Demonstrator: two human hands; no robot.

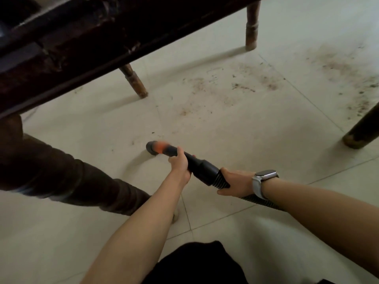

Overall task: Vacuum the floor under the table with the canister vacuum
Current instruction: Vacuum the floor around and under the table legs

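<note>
text: none legible; labels: none; watch (265, 177) face: unreadable

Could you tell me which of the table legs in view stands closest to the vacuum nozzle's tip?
The pale brown leg left of centre, directly beyond the nozzle. The far leg and the dark leg at the right edge stand farther off.

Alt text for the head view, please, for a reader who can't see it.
Both hands hold a black vacuum hose: the left hand grips the nozzle tube, whose tip meets the tiled floor, and the right hand grips the ribbed hose. Brown dirt lies beyond, among dark wooden table legs.
</note>
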